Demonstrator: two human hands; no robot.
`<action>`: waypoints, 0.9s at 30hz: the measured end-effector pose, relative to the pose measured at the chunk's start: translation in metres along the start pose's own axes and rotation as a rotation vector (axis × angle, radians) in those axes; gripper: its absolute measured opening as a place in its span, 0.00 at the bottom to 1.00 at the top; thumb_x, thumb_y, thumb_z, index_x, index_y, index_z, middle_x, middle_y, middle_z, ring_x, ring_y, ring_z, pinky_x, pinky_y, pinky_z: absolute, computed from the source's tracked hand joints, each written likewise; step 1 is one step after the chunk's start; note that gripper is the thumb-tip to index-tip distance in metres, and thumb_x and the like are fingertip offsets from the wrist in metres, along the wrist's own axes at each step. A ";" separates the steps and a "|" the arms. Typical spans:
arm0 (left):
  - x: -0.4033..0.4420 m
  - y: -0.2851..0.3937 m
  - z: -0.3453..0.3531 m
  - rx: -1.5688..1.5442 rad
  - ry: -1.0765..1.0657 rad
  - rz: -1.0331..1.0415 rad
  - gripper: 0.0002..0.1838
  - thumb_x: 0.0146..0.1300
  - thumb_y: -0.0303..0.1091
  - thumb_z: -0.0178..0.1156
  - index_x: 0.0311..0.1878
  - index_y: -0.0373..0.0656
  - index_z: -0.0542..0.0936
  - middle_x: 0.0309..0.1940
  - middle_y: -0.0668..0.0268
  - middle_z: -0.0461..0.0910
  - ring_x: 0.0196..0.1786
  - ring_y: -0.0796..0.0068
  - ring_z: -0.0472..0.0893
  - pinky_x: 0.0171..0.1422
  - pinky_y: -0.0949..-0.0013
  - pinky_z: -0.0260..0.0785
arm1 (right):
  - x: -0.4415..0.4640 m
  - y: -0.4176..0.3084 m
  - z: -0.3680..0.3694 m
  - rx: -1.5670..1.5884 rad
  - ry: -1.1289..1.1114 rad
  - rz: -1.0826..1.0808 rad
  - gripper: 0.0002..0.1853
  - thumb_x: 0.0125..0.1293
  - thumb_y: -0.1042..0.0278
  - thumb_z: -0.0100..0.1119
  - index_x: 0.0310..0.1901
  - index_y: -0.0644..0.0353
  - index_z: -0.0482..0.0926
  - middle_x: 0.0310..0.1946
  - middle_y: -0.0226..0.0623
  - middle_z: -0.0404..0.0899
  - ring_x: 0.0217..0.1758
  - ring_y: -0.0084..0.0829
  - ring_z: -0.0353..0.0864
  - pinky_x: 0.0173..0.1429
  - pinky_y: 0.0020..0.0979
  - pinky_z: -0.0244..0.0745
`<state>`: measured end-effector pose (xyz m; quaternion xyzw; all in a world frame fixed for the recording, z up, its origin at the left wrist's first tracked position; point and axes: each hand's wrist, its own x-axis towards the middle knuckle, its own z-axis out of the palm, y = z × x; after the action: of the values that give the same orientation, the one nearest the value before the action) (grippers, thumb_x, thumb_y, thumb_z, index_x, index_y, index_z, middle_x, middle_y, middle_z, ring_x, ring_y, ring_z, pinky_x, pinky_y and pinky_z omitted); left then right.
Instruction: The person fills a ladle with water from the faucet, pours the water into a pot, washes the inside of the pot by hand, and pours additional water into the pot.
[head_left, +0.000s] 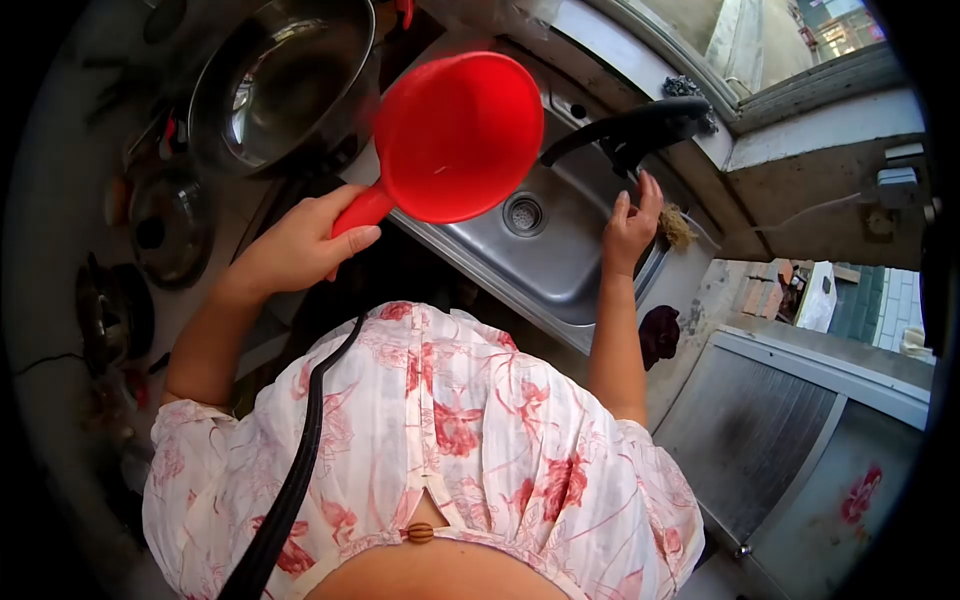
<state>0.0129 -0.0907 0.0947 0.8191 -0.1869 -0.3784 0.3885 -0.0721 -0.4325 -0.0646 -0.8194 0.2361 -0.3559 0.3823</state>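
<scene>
A red plastic ladle (462, 140) with a round bowl is in my left hand (305, 240), whose fingers wrap round its handle. The bowl hangs over the left part of a steel sink (570, 235) and shows its inside, with no water to be made out in it. My right hand (632, 225) is raised at the far side of the sink, fingers apart, close to the base of a black faucet (628, 130). Whether its fingertips touch the faucet is unclear.
Left of the ladle stands a large metal pan (280, 85). Pot lids (172, 225) lie farther left. A tan scrubber (678, 228) and a dark cloth (659, 335) are by the sink's right side. A window frame (830, 75) rises behind.
</scene>
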 end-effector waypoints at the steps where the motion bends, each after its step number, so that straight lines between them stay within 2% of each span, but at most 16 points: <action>1: 0.008 -0.001 0.009 0.082 -0.015 -0.028 0.21 0.59 0.38 0.55 0.51 0.37 0.68 0.23 0.64 0.73 0.17 0.78 0.71 0.23 0.75 0.65 | 0.008 -0.002 0.003 0.009 -0.001 0.007 0.20 0.55 0.79 0.50 0.51 0.64 0.69 0.53 0.44 0.66 0.53 0.37 0.70 0.49 0.29 0.70; 3: 0.026 -0.006 0.023 0.167 -0.019 -0.092 0.21 0.58 0.39 0.55 0.50 0.37 0.68 0.23 0.62 0.73 0.17 0.75 0.73 0.23 0.73 0.66 | 0.020 -0.001 0.014 -0.235 -0.048 -0.365 0.28 0.53 0.78 0.52 0.58 0.64 0.61 0.58 0.47 0.62 0.60 0.43 0.64 0.61 0.35 0.61; 5: 0.050 -0.027 0.039 0.232 -0.044 -0.138 0.20 0.58 0.41 0.55 0.49 0.37 0.69 0.24 0.61 0.75 0.17 0.74 0.74 0.23 0.72 0.67 | 0.025 0.005 0.029 -0.131 -0.145 -0.369 0.31 0.51 0.78 0.54 0.59 0.65 0.59 0.60 0.49 0.59 0.64 0.46 0.58 0.67 0.38 0.51; 7: 0.073 -0.042 0.053 0.198 -0.067 -0.211 0.20 0.58 0.42 0.55 0.48 0.37 0.69 0.24 0.62 0.75 0.17 0.74 0.74 0.21 0.72 0.67 | 0.025 0.016 0.039 -0.191 -0.149 -0.404 0.31 0.51 0.77 0.55 0.60 0.65 0.59 0.60 0.48 0.61 0.64 0.44 0.59 0.65 0.36 0.54; 8: 0.085 -0.050 0.058 0.202 -0.069 -0.215 0.20 0.58 0.42 0.55 0.48 0.37 0.69 0.24 0.62 0.75 0.17 0.74 0.74 0.21 0.72 0.67 | 0.023 0.027 0.045 -0.294 -0.225 -0.447 0.31 0.50 0.76 0.55 0.60 0.64 0.60 0.59 0.48 0.62 0.63 0.44 0.60 0.65 0.37 0.54; 9: 0.098 -0.058 0.064 0.006 -0.155 -0.266 0.19 0.58 0.42 0.54 0.47 0.39 0.69 0.24 0.63 0.74 0.16 0.76 0.74 0.20 0.73 0.67 | 0.022 0.037 0.051 -0.397 -0.304 -0.492 0.32 0.50 0.76 0.55 0.59 0.64 0.60 0.58 0.47 0.63 0.63 0.44 0.60 0.65 0.37 0.55; 10: 0.111 -0.067 0.069 -0.191 -0.239 -0.315 0.18 0.59 0.42 0.54 0.47 0.40 0.69 0.24 0.63 0.74 0.16 0.77 0.73 0.19 0.74 0.67 | 0.018 0.046 0.058 -0.448 -0.327 -0.462 0.24 0.49 0.75 0.56 0.52 0.63 0.69 0.53 0.45 0.69 0.63 0.43 0.62 0.65 0.38 0.55; 11: 0.124 -0.078 0.076 -0.192 -0.240 -0.319 0.18 0.59 0.42 0.54 0.47 0.40 0.69 0.24 0.63 0.74 0.16 0.77 0.73 0.19 0.74 0.67 | 0.018 0.047 0.061 -0.447 -0.330 -0.460 0.24 0.49 0.75 0.56 0.52 0.63 0.69 0.53 0.45 0.69 0.63 0.43 0.62 0.65 0.38 0.55; 13: 0.146 -0.090 0.085 -0.532 -0.384 -0.315 0.18 0.60 0.43 0.54 0.47 0.42 0.68 0.24 0.65 0.74 0.16 0.80 0.72 0.18 0.77 0.66 | 0.016 0.046 0.066 -0.765 -0.564 -0.411 0.12 0.49 0.74 0.53 0.38 0.65 0.76 0.45 0.45 0.74 0.61 0.41 0.63 0.65 0.39 0.54; 14: 0.152 -0.091 0.087 -0.557 -0.423 -0.313 0.18 0.63 0.44 0.51 0.49 0.42 0.65 0.25 0.66 0.74 0.17 0.82 0.72 0.19 0.79 0.67 | 0.015 0.045 0.065 -0.740 -0.451 -0.512 0.05 0.49 0.74 0.54 0.29 0.63 0.77 0.39 0.44 0.76 0.58 0.41 0.67 0.63 0.39 0.57; 15: 0.156 -0.094 0.090 -0.557 -0.428 -0.320 0.18 0.63 0.44 0.51 0.49 0.42 0.65 0.25 0.66 0.74 0.17 0.82 0.72 0.19 0.79 0.67 | 0.015 0.044 0.064 -0.740 -0.456 -0.505 0.05 0.49 0.74 0.54 0.29 0.63 0.77 0.39 0.44 0.76 0.58 0.41 0.67 0.63 0.39 0.57; 17: 0.162 -0.101 0.095 -0.720 -0.453 -0.332 0.18 0.63 0.42 0.50 0.51 0.43 0.64 0.26 0.65 0.74 0.18 0.82 0.73 0.19 0.79 0.67 | 0.017 0.042 0.062 -0.264 -0.245 -0.461 0.06 0.49 0.76 0.54 0.31 0.62 0.77 0.40 0.44 0.76 0.52 0.42 0.71 0.58 0.39 0.62; 18: 0.164 -0.106 0.097 -0.752 -0.473 -0.326 0.17 0.64 0.41 0.49 0.51 0.43 0.63 0.26 0.65 0.74 0.18 0.82 0.73 0.18 0.79 0.67 | 0.013 0.043 0.059 -0.163 -0.193 -0.386 0.07 0.50 0.78 0.53 0.32 0.62 0.77 0.39 0.42 0.77 0.46 0.42 0.74 0.52 0.37 0.67; 19: 0.165 -0.107 0.097 -0.755 -0.474 -0.327 0.17 0.64 0.41 0.49 0.51 0.43 0.63 0.26 0.65 0.74 0.18 0.82 0.73 0.18 0.79 0.67 | 0.006 0.044 0.052 -0.165 -0.196 -0.385 0.07 0.50 0.78 0.53 0.32 0.62 0.77 0.39 0.42 0.77 0.46 0.42 0.74 0.52 0.37 0.67; 23: 0.168 -0.111 0.100 -0.787 -0.502 -0.335 0.17 0.63 0.41 0.49 0.51 0.43 0.64 0.25 0.65 0.73 0.18 0.82 0.73 0.18 0.79 0.66 | -0.035 0.066 0.025 -0.071 -0.224 0.021 0.08 0.54 0.78 0.50 0.34 0.62 0.78 0.34 0.39 0.78 0.37 0.37 0.78 0.42 0.30 0.72; 27: 0.171 -0.109 0.103 -0.769 -0.484 -0.369 0.16 0.63 0.41 0.50 0.49 0.43 0.64 0.24 0.65 0.73 0.16 0.82 0.72 0.17 0.80 0.65 | -0.069 0.099 0.015 -0.024 -0.310 0.181 0.08 0.57 0.76 0.50 0.36 0.64 0.78 0.31 0.38 0.80 0.34 0.33 0.80 0.40 0.27 0.73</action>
<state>0.0452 -0.1757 -0.1135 0.5242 0.0298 -0.6620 0.5349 -0.1162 -0.4391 -0.1774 -0.8443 0.2512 -0.1869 0.4348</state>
